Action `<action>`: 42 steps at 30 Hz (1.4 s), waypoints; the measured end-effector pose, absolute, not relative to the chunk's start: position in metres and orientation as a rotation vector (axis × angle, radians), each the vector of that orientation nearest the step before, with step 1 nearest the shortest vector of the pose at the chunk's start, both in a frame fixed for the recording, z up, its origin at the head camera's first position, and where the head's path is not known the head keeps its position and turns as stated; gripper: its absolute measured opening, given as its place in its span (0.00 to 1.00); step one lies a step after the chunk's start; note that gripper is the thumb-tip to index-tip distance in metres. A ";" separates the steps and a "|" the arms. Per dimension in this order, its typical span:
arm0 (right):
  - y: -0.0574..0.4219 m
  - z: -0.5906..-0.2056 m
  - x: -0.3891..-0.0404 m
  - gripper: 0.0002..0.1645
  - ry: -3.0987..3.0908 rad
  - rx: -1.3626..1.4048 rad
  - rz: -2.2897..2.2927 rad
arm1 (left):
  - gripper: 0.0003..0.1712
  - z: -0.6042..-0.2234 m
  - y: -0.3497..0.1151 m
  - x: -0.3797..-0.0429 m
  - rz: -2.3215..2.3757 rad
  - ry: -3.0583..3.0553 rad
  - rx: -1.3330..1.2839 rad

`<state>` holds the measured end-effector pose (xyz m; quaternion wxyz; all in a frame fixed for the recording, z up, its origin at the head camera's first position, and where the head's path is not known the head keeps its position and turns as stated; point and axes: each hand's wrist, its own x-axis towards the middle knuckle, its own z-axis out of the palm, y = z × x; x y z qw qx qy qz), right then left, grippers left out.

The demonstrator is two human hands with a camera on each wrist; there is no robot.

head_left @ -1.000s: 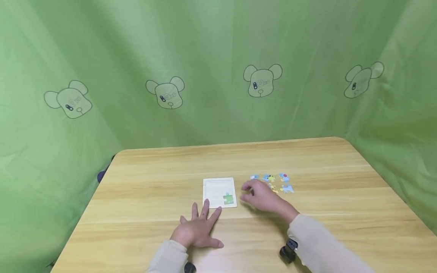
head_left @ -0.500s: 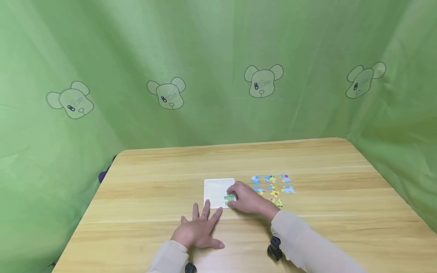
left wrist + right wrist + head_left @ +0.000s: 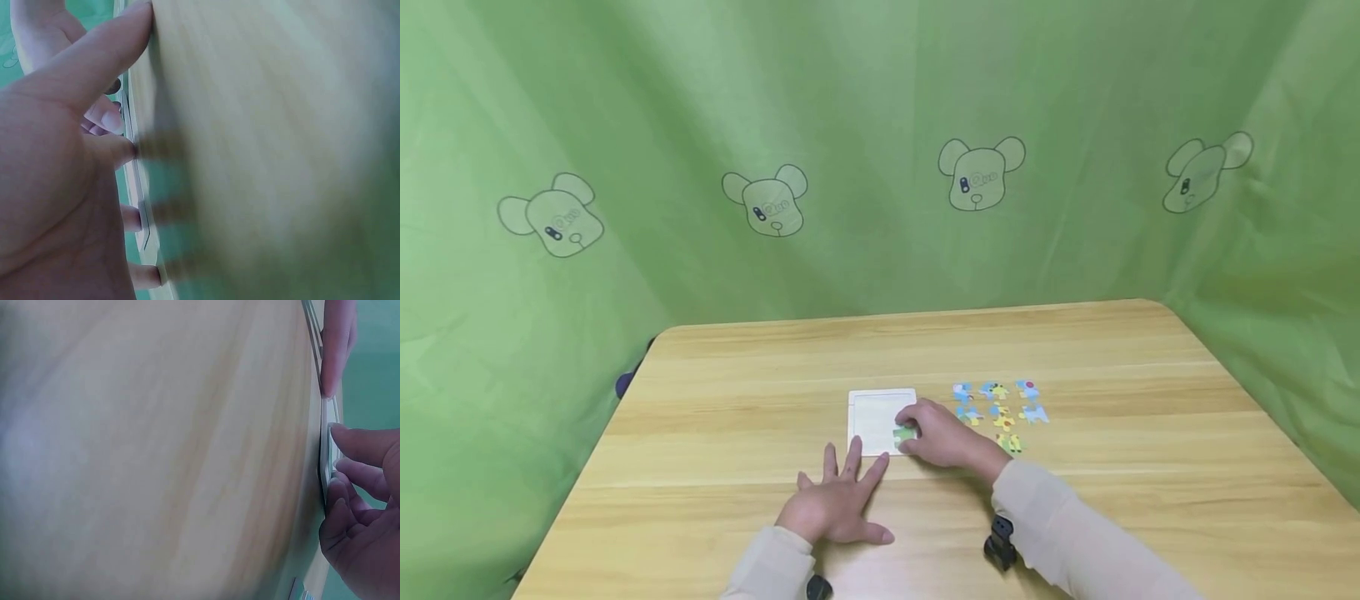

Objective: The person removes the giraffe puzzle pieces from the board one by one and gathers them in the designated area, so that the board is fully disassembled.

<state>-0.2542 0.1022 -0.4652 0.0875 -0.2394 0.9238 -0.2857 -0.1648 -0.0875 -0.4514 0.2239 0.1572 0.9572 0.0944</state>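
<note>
A white square puzzle tray (image 3: 872,417) lies at the middle of the wooden table. In its near right corner sits a green jigsaw piece (image 3: 903,435), partly covered by fingers. My right hand (image 3: 945,437) pinches that piece between thumb and curled fingers, its thumb (image 3: 359,442) at the tray's edge in the right wrist view. My left hand (image 3: 837,508) is spread flat in front of the tray, with fingertips touching its near edge. The left wrist view shows this hand's palm (image 3: 50,181) and straight fingers close up.
Right of the tray lie several loose jigsaw pieces in blue and yellow, among them a giraffe-patterned piece (image 3: 1002,418) and a light blue piece (image 3: 1033,413). A green curtain (image 3: 865,275) hangs behind the table (image 3: 737,400).
My right hand has moved left from beside the loose pieces onto the green piece in the tray, then stayed there. The left hand has kept its place.
</note>
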 end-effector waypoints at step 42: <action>0.103 -0.467 -0.255 0.24 2.795 -0.578 -0.838 | 0.57 -0.450 -0.087 -0.164 0.259 2.638 0.436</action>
